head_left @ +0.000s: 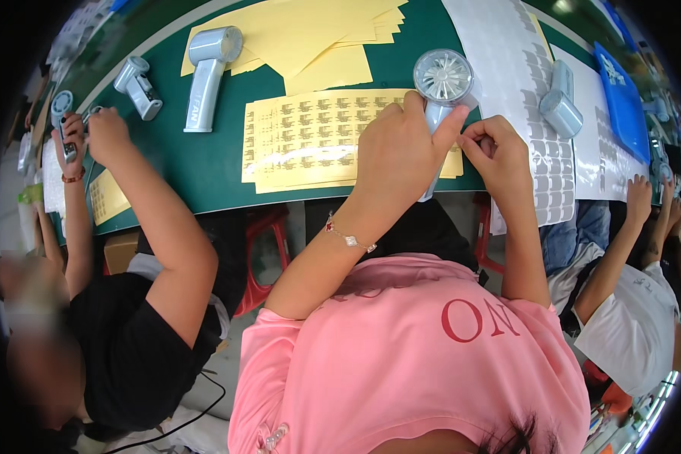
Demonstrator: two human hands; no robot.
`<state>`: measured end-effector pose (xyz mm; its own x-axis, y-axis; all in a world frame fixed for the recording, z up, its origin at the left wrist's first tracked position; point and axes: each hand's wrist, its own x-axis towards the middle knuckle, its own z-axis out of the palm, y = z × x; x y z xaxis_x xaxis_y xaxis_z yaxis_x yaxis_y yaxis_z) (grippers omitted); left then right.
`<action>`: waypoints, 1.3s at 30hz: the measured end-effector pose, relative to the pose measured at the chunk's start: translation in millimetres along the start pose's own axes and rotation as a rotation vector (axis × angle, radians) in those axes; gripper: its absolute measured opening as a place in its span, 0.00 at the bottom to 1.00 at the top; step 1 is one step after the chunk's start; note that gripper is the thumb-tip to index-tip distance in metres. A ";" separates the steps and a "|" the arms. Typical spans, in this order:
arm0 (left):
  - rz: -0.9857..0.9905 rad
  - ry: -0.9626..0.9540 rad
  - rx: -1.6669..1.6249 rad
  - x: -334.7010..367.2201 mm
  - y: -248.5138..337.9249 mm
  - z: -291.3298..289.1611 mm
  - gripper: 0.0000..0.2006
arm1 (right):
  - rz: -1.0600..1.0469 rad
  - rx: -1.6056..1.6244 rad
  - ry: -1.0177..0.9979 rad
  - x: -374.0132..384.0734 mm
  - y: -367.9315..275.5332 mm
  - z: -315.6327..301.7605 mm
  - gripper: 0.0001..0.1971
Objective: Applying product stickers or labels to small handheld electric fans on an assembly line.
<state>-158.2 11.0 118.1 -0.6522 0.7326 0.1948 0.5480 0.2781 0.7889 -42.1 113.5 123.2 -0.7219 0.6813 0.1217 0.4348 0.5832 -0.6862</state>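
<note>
My left hand (402, 147) is wrapped round the handle of a pale blue handheld fan (443, 77), its round grille head upright above my fingers. Close beside the handle, my right hand (499, 151) is closed in a pinch; whatever its fingertips hold, if anything, is too small to make out. Under my left hand lies a stack of yellow label sheets (303, 140) with rows of small dark print. A white sheet of grey-and-white die-cut stickers (550, 170) stretches along the table to the right of my right hand.
More yellow sheets (310, 34) lie at the far side of the green table (159, 181). Other handheld fans (204, 79) stand or lie to the left, and another fan (561, 110) rests on the right. Beyond it sits a blue tray (620, 106). Co-workers sit on both sides.
</note>
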 end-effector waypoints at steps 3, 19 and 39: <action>0.042 0.043 0.066 -0.9 -2.9 1.5 0.26 | -0.039 0.106 -0.028 -6.4 -3.3 -4.1 0.05; -0.232 -0.211 -1.047 -8.5 20.1 -39.2 0.28 | 0.091 1.125 -0.357 -47.2 -47.4 -28.9 0.05; -0.289 -0.173 -1.129 -26.9 30.8 -49.5 0.25 | 0.176 1.111 -0.450 -52.5 -73.8 -19.6 0.04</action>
<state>-149.7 -30.9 166.0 -0.5490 0.8311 -0.0889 -0.4394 -0.1965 0.8765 -25.7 43.3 181.5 -0.9180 0.3693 -0.1444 0.0065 -0.3502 -0.9367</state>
